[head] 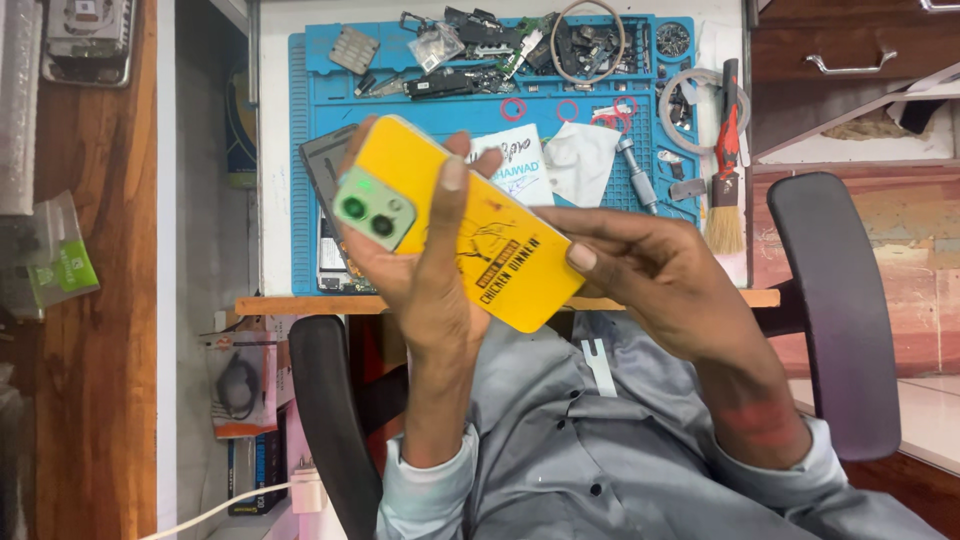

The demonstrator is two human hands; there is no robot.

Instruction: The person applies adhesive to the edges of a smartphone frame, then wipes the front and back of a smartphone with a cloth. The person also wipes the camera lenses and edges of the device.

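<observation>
You're working in bright, even indoor light — shadows stay soft; the blue mat [420,130] reads sharp; the white desk edge looks slightly washed out; corners stretch a little — mild wide-angle distortion.

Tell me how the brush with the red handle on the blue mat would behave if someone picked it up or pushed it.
The brush looks light for its size: thin handle, small tuft. The handle probably stays stiff, while the pale bristles would likely bend and splay under a push. It lies flat on the blue mat, and its handle looks flattish, so it would more likely slide than roll.
</observation>
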